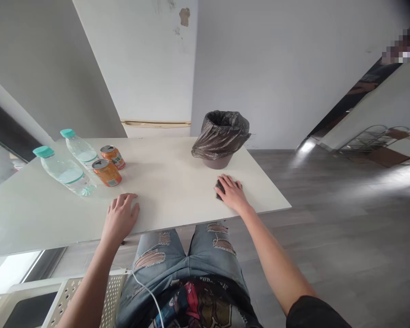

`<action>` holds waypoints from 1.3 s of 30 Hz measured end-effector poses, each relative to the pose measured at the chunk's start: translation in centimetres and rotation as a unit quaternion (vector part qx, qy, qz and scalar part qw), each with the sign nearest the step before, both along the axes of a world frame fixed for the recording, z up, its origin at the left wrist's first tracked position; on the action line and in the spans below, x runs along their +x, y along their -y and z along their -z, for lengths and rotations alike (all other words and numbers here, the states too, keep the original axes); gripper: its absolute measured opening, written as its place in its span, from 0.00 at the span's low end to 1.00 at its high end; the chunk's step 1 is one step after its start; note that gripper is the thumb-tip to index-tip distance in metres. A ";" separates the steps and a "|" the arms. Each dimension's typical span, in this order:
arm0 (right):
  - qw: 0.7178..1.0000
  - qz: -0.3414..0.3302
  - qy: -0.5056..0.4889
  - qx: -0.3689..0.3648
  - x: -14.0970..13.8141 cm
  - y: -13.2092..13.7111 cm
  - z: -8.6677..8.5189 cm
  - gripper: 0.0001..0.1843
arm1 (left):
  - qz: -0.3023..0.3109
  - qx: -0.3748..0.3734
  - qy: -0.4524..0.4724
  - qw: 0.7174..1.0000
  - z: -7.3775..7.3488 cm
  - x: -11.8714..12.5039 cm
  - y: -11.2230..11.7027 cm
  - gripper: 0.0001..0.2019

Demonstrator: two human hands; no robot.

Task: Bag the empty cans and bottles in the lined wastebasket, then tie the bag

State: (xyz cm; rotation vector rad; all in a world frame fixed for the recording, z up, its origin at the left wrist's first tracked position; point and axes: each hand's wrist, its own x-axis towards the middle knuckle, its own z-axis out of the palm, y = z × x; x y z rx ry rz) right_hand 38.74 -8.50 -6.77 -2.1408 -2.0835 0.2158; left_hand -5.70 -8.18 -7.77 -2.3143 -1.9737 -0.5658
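My left hand (121,212) rests on the white table (171,182) near its front edge, fingers loosely curled down and apart, with nothing in them. Just beyond it stand two orange drink cans, a nearer can (107,172) and a farther can (113,157), both with opened tops. My right hand (233,193) presses down over a small black cloth-like thing (219,189), mostly hidden under the palm and fingers. Behind that hand stands a trash bin (217,162) lined with a black plastic bag (222,136) folded over its rim.
Left of the cans are two clear plastic bottles with teal caps, a nearer bottle (63,173) and a farther bottle (80,148). A perforated cream-coloured rack (71,291) and a white cable (146,291) are below left. Wire shelving (376,139) stands far right.
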 end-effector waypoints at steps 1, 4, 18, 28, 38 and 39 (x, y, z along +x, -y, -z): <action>1.000 0.020 0.006 0.000 1.8 0.3 0.1 0.38 | 0.000 -0.001 0.000 1.000 0.0 0.0 0.0 0.19; 0.997 0.075 0.019 -0.010 6.7 1.2 0.3 0.39 | -0.001 -0.003 -0.005 1.000 0.2 -0.1 -0.2 0.20; 0.998 -0.008 0.051 -0.034 13.9 3.2 0.4 0.39 | 0.007 -0.013 -0.052 0.999 0.4 -0.2 -0.6 0.21; 0.998 -0.024 0.063 0.018 16.3 2.4 5.1 0.42 | 0.021 -0.004 0.014 1.000 -0.3 0.1 0.6 0.15; 0.998 -0.024 0.058 0.029 16.7 1.7 6.3 0.46 | -0.071 0.188 0.203 0.958 -3.6 -1.1 1.7 0.12; 0.998 -0.025 0.057 0.031 16.7 1.7 6.2 0.45 | -0.113 0.233 0.205 0.944 -5.1 -1.6 1.6 0.13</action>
